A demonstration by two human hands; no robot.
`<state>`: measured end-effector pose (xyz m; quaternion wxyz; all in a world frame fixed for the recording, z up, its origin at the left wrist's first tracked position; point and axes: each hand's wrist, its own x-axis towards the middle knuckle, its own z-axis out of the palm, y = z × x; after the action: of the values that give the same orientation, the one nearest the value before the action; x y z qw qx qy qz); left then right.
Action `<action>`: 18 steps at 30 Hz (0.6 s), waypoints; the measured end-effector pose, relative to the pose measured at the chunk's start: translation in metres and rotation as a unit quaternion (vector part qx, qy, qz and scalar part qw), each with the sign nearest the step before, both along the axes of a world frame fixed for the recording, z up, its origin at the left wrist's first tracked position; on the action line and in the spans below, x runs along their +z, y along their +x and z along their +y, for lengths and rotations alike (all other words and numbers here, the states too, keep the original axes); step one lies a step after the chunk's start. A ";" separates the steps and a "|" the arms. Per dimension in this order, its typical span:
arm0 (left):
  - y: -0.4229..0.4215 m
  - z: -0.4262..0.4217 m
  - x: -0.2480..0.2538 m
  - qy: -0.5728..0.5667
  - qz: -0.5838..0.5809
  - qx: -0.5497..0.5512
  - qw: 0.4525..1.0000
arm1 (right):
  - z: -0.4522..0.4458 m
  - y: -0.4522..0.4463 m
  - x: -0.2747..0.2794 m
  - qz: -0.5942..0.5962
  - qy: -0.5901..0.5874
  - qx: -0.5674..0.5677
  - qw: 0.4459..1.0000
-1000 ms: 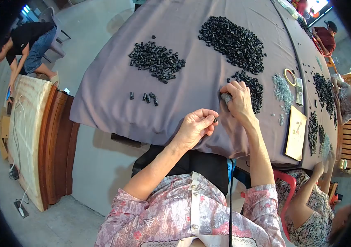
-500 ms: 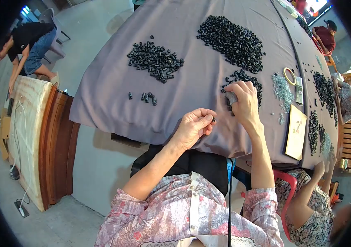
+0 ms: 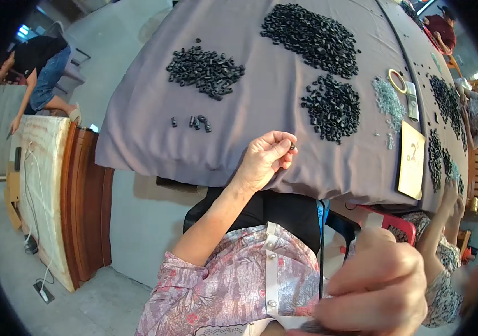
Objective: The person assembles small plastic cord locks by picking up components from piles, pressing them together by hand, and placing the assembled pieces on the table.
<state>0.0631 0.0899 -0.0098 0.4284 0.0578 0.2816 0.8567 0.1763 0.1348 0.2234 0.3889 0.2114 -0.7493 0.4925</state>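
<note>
Near the table's front edge, my left hand [image 3: 264, 162] is closed, pinching a small black piece [image 3: 293, 147] between thumb and forefinger. Close to the camera at the lower right, my right hand [image 3: 376, 280] is large and blurred, its fingers curled. A bit of grey shows at its fingertips, but what it holds is hidden. Ahead of my left hand lies a heap of small black tubular pieces [image 3: 331, 109]. To the left, several black cylindrical pieces [image 3: 200, 123] lie apart in a short row, below another black heap [image 3: 205, 71].
A larger black heap [image 3: 309, 39] lies farther back on the grey tablecloth [image 3: 138, 129]. To the right are clear small pieces [image 3: 389, 103], a tape ring [image 3: 397, 81] and a tan board [image 3: 411, 159]. Another person [image 3: 438, 246] sits at right; one bends over a marble-topped cabinet [image 3: 43, 140].
My right hand has left the near black heap and come back toward the camera, low at the right. My left hand keeps its pinch on the small piece. The view has shifted slightly.
</note>
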 end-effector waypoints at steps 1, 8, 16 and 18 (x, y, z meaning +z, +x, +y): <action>0.001 0.000 0.001 -0.003 0.002 0.000 1.000 | -0.002 -0.009 -0.007 0.046 -0.020 0.003 0.999; 0.005 0.000 0.014 -0.074 0.017 0.022 0.997 | 0.037 -0.055 -0.051 0.083 0.161 0.075 0.981; 0.000 0.000 -0.001 0.001 0.006 -0.001 1.000 | 0.152 -0.109 -0.181 -0.254 0.306 -0.206 0.894; 0.000 0.000 0.001 -0.003 0.011 -0.002 1.000 | 0.155 -0.112 -0.189 -0.259 0.326 -0.213 0.884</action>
<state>0.0633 0.0895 -0.0089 0.4269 0.0667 0.2886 0.8544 0.0646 0.2894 0.0340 0.1854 0.0263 -0.9687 0.1628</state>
